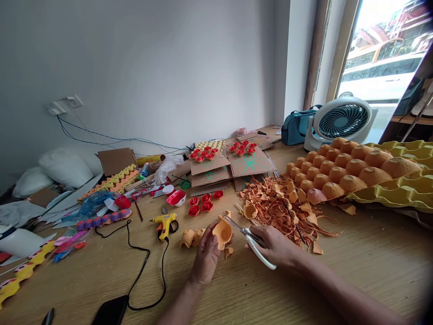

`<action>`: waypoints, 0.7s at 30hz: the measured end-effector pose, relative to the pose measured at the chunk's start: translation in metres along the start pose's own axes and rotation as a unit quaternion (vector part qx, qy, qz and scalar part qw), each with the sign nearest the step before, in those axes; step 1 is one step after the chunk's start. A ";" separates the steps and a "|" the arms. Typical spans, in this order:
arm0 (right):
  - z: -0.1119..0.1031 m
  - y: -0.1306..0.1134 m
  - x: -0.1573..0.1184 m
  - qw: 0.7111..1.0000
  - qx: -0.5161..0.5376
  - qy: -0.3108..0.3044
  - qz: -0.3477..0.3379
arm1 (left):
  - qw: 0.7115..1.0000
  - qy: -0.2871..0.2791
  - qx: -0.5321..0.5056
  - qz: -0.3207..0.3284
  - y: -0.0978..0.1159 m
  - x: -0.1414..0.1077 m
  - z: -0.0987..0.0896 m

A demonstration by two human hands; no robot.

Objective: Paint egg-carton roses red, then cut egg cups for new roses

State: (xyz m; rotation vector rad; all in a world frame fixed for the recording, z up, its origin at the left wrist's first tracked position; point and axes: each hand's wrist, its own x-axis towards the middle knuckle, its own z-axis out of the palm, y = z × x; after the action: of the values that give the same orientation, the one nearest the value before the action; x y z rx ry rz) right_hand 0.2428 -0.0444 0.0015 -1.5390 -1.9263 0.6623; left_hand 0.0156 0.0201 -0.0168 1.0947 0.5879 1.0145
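Note:
My left hand (207, 253) is closed on an orange egg carton cup (222, 234), its hollow turned up toward me. My right hand (275, 246) grips white-handled scissors (260, 253), whose blades reach the upper rim of that cup. A small orange scrap (229, 252) shows just below the cup. Cut orange cups (188, 238) lie on the table behind my left hand. To the right of the scissors spreads a heap of orange carton scraps (270, 205).
An orange egg tray (341, 167) rests over yellow trays at right, before a white fan (341, 121). Red paper flowers (206, 206) sit mid-table and on cardboard pieces (248, 164). A yellow glue gun (164, 225) trails a black cord leftward. A phone (111, 311) lies near the front edge.

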 end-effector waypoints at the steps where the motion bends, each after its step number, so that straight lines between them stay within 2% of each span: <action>1: -0.001 0.000 0.000 1.000 -0.004 0.001 0.000 | 1.000 0.007 -0.011 0.000 0.000 0.001 -0.001; 9: -0.002 -0.001 -0.001 0.997 -0.080 -0.003 -0.023 | 0.996 0.058 -0.071 0.000 -0.001 0.005 -0.005; 21: 0.001 -0.002 -0.002 0.992 -0.111 0.004 -0.056 | 1.000 0.010 -0.009 -0.001 -0.002 0.000 0.001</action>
State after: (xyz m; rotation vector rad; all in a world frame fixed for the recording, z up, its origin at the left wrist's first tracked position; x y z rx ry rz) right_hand 0.2414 -0.0470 0.0021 -1.5455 -2.1226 0.4037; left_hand 0.0170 0.0194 -0.0185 1.0683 0.5944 1.0285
